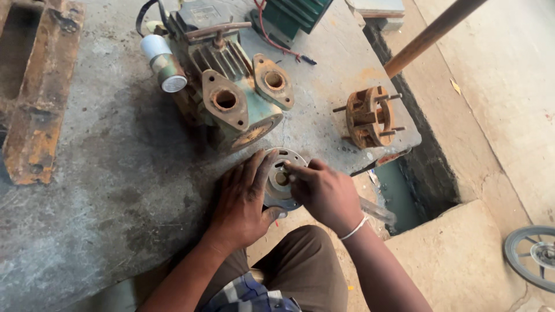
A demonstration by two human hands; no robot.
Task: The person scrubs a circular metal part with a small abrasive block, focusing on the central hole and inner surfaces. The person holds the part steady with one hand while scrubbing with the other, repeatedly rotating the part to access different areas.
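Round metal plate [281, 179] sits at the near edge of the desk [115, 190], just in front of the green pump body [231, 98]. My left hand [243, 199] lies flat against its left rim, fingers spread, thumb hooked under the near side; I'd say that's to stop it turning or sliding off the edge. Right hand [324, 190] comes in from the right, fingers pressed together at the plate's centre hole, pinching something small; can't tell what. Rusty studded hub [370, 115] stands apart near the right edge. Rusted steel channel [37, 86] along the far-left corner. Desk is rough, stained concrete; past its right edge a gap drops to a dusty floor, with a wheel [532, 254] low right.
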